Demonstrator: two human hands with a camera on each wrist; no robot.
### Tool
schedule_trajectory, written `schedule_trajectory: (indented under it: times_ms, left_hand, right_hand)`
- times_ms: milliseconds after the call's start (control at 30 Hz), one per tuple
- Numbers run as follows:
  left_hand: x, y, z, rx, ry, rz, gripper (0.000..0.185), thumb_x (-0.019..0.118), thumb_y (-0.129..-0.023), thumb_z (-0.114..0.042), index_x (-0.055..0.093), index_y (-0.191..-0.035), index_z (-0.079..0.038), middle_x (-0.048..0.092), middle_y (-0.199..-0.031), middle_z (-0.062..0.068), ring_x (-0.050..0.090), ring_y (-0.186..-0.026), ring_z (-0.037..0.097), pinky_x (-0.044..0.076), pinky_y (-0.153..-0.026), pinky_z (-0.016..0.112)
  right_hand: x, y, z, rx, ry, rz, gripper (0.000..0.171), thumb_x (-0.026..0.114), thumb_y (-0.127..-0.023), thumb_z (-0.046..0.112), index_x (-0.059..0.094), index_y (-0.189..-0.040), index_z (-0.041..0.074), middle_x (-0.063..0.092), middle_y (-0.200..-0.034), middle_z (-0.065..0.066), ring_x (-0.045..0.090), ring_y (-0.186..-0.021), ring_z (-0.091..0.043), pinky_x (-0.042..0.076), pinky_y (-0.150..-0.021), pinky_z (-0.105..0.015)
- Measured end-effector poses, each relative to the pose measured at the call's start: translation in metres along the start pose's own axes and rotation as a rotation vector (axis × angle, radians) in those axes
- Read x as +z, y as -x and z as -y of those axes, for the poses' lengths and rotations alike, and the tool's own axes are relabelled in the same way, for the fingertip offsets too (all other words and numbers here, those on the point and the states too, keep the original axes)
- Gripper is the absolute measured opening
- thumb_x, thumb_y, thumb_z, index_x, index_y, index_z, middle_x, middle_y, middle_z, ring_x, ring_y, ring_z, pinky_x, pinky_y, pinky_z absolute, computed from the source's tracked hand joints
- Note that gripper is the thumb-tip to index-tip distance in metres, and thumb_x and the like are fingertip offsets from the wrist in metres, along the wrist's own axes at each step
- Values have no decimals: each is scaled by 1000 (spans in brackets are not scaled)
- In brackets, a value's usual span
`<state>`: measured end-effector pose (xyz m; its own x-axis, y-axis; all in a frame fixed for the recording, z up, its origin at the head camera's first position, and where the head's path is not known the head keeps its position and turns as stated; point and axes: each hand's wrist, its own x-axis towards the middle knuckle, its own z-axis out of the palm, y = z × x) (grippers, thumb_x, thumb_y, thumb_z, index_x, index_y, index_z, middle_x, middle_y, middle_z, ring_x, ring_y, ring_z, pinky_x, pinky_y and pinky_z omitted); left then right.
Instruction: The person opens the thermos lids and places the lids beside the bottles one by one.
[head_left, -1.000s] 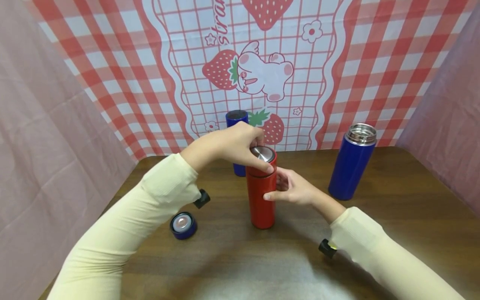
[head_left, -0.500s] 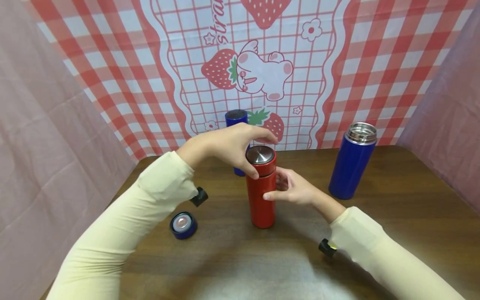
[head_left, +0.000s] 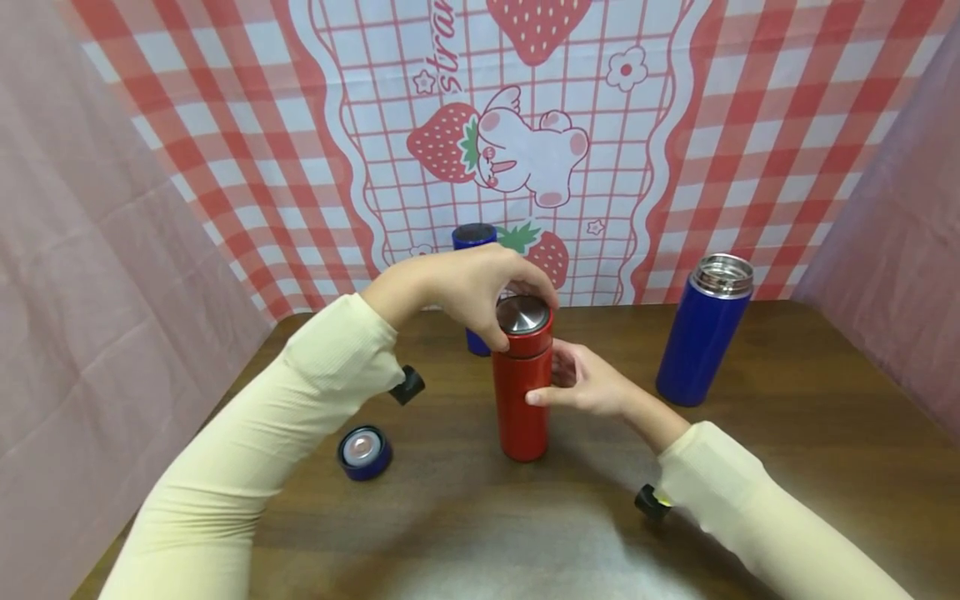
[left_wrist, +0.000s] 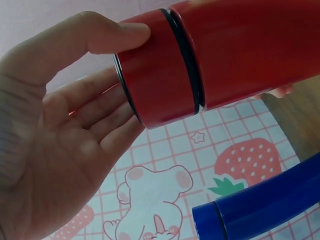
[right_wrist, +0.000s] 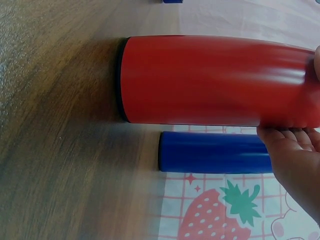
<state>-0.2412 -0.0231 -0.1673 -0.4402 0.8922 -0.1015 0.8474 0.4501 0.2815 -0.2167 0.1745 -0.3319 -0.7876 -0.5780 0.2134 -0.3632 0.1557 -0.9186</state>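
A red thermos [head_left: 522,408] stands upright on the table in the head view, its red lid [head_left: 529,343] topped with a silvery disc. My left hand [head_left: 472,287] holds that lid from above, thumb at the near left and fingers round the far side. In the left wrist view a dark ring runs between the lid [left_wrist: 155,75] and the body, and my thumb [left_wrist: 132,36] lies on the lid's side. My right hand [head_left: 588,379] grips the body from the right at mid-height; in the right wrist view its fingertips [right_wrist: 290,134] are at the thermos wall.
A blue flask [head_left: 701,333] with a bare steel mouth stands at the right. Partly hidden behind my left hand is another blue flask [head_left: 474,236]. An upturned blue lid [head_left: 364,454] lies at the left. A strawberry-print cloth [head_left: 525,150] hangs behind the table [head_left: 450,533].
My left thumb has moved back leftward on the lid; the fingers loosened and spread half a second ago, and now close round the lid again. My right hand keeps its hold.
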Motion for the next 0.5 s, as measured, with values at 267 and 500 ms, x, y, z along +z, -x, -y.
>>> schedule_trajectory:
  times_ms: [267, 500]
  left_hand:
    - [0, -1, 1, -25, -17, -31, 51, 82, -71, -20, 63, -119, -15, 68, -114, -2, 61, -104, 9, 53, -89, 24]
    - [0, -3, 3, -54, -9, -49, 47, 81, -73, -27, 66, -115, -11, 71, -109, -1, 64, -98, 8, 54, -85, 22]
  right_hand:
    - [1, 0, 0, -13, 0, -5, 57, 74, -82, 10, 47, -129, -7, 63, -118, -29, 65, -101, -4, 53, -91, -23]
    - [2, -1, 1, -5, -6, -6, 59, 73, -82, 8, 45, -131, -9, 62, -119, -32, 65, -101, -3, 53, -91, -22]
